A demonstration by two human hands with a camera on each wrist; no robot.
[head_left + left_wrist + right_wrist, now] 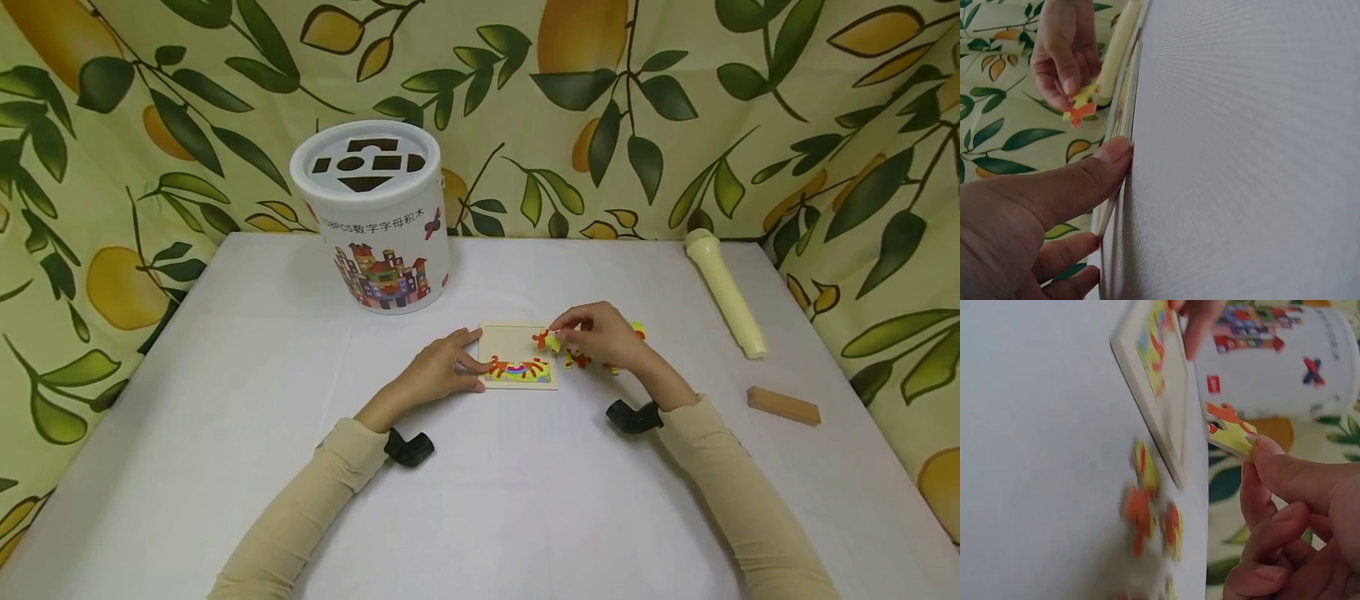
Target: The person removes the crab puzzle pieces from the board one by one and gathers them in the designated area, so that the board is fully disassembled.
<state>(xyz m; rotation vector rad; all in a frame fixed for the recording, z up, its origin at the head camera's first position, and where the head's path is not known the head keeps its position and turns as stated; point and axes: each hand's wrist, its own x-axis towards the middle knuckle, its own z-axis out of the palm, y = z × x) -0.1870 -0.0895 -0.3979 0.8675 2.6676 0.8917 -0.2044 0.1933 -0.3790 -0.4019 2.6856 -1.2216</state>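
A small wooden puzzle board [504, 341] lies flat on the table, its near half filled with joined pieces [517, 372] in red, yellow and blue. My left hand [435, 369] holds the board at its left edge, thumb on the rim and other fingers against the side. Between thumb and fingertips, my right hand [603, 335] pinches a yellow-and-orange jigsaw piece [1232, 430], raised over the board's right side. Several loose jigsaw pieces [1140, 512] lie right of the board, partly hidden beneath the right hand in the head view.
A white lidded bucket [382, 217] with shaped holes on top stands behind and left of the board. Off to the right lie a cream microphone-shaped stick [725, 292] and a wooden block [783, 406]. Patterned cloth [495, 117] hangs behind the table.
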